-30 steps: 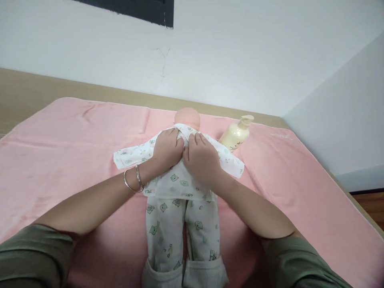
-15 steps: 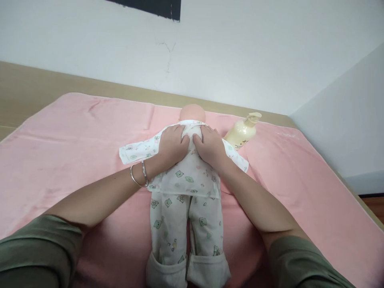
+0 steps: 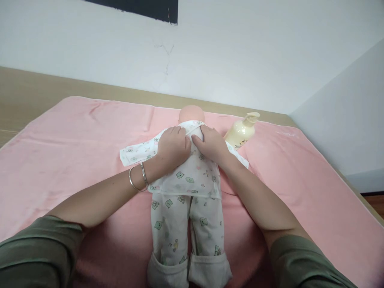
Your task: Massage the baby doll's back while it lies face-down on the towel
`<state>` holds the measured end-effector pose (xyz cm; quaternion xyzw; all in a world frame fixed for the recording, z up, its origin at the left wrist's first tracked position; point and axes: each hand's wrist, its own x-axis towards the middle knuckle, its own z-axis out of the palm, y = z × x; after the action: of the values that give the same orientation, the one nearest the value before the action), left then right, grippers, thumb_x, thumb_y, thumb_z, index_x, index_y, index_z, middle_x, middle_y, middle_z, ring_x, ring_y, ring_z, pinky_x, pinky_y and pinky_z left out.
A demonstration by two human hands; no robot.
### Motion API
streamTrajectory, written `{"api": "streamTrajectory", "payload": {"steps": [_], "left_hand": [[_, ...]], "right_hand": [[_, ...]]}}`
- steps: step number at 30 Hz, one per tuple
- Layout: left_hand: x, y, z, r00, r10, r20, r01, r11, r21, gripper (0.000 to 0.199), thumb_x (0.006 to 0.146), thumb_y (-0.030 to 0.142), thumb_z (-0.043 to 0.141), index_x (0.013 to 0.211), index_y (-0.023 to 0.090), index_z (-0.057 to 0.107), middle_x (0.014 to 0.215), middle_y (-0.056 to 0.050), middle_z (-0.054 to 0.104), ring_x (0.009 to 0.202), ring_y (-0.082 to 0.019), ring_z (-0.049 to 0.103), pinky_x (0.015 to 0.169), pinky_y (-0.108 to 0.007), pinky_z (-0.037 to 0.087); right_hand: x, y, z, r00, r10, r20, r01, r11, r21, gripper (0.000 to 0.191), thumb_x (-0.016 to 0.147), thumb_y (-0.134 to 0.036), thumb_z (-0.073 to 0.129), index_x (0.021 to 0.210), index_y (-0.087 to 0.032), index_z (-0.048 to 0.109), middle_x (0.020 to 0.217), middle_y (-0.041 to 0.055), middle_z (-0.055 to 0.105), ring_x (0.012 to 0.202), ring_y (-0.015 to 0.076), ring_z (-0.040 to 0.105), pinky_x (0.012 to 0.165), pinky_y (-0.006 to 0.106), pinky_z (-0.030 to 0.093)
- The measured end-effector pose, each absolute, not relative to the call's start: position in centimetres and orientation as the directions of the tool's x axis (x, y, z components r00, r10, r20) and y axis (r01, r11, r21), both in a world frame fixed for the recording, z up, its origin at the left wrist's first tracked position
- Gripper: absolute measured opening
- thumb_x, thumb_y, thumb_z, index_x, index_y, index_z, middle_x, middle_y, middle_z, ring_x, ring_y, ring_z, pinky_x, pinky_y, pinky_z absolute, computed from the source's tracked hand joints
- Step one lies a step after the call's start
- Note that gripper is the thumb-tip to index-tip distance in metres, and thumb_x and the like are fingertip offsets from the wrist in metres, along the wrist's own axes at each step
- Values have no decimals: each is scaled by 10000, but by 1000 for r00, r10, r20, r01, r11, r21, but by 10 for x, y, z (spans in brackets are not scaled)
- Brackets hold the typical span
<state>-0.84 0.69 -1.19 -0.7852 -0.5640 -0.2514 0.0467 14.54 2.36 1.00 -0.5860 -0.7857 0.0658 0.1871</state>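
A baby doll (image 3: 191,114) with a bald head lies stretched out, its legs toward me; its face does not show. It wears a white printed shirt (image 3: 189,180) and matching trousers (image 3: 172,224) with turned-up cuffs. My left hand (image 3: 173,148), below a wrist with silver bangles, is closed on the shirt near the neck, and a diagonal fold of cloth runs up from it. Resting on the other side of the doll's upper body, my right hand (image 3: 212,144) has its thumb apart from the fingers. Some fingertips are hidden.
A cream pump bottle (image 3: 241,132) lies tilted by the doll's right-hand sleeve. The pink blanket (image 3: 99,160) covers a wooden surface (image 3: 39,88) that meets a white wall (image 3: 228,56) behind.
My left fingers have curled in and drawn the shirt cloth into a diagonal fold at the neck. My right hand stays nearly in place. The view has shifted slightly.
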Motion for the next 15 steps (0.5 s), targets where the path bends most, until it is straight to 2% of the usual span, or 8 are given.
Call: {"api": "streamTrajectory", "payload": {"steps": [2,4,7,11,13,15], "left_hand": [[-5,-3,-8,309,828,469,909,-402,111,281,935,193,377,868,116,639,898,-184,661,888,-323,616,799,-441,478],[-3,-8,-6,338,805,488,900,-427,82,256,927,182,397,853,120,635,899,-188,660,903,-325,615,802,-434,480],[-4,-3,-4,289,829,479,899,-407,161,237,932,182,403,882,135,630,947,-164,677,910,-289,620,820,-402,491],[-11,17,-4,206,920,335,910,-305,280,276,967,230,376,862,160,621,899,-113,690,808,-244,618,752,-365,482],[-15,24,-6,197,933,300,914,-286,289,319,980,251,354,826,167,619,844,-97,684,739,-228,602,697,-355,462],[-17,25,-7,223,917,332,917,-313,248,345,979,242,339,800,166,624,817,-94,677,709,-219,587,658,-347,434]], "right_hand": [[148,25,13,-257,947,193,898,308,-314,322,960,-431,429,1023,-158,587,1114,161,708,992,316,630,976,465,472],[149,26,13,-262,945,195,905,311,-290,317,968,-409,410,1033,-152,585,1130,168,703,1007,318,628,989,471,468],[146,25,11,-269,938,217,915,319,-246,353,989,-366,370,1096,-116,595,1182,194,690,1094,332,615,1057,495,434],[136,10,5,-287,919,271,917,345,-198,435,1005,-313,318,1213,-47,591,1256,236,657,1206,362,575,1102,523,418],[131,-1,2,-322,893,315,903,389,-181,476,1003,-291,309,1302,-14,553,1339,264,608,1287,377,529,1128,532,407],[127,-9,2,-354,869,346,884,431,-180,504,1001,-265,301,1381,-2,502,1412,271,555,1358,373,480,1168,533,379]]}}
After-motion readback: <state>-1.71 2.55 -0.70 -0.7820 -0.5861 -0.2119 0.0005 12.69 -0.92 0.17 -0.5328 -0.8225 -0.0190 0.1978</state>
